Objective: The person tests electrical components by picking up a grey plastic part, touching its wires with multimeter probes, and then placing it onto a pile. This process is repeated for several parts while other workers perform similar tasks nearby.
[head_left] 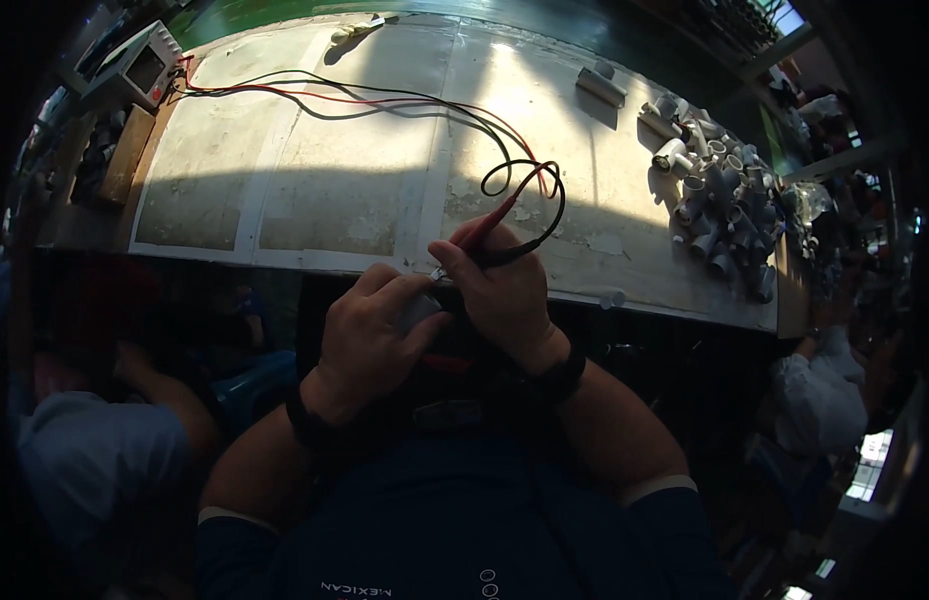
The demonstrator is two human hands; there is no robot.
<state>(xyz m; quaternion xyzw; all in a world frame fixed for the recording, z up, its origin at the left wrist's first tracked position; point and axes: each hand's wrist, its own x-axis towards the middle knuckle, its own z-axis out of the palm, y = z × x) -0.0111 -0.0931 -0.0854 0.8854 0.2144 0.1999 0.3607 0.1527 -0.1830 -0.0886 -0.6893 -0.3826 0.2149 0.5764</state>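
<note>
Just off the table's near edge, my left hand (365, 325) is closed around a pale grey rounded piece (419, 312), mostly covered by the fingers. My right hand (510, 300) grips two test probes together, a red one (488, 224) and a black one (515, 252). Their ends meet the left fingertips near a small shiny metal bit; whether the tips touch the grey piece cannot be made out. Red and black leads (385, 98) loop up from the probes and run across the table to a white bench meter (143, 68) with a dark screen at the far left.
A heap of grey and white tubular parts (723, 190) covers the table's right end. One lone tube (601, 87) lies farther back. A whitish crumpled item (353, 34) sits at the far edge. Beside the meter stands a brown box (128, 155). People sit close on both sides.
</note>
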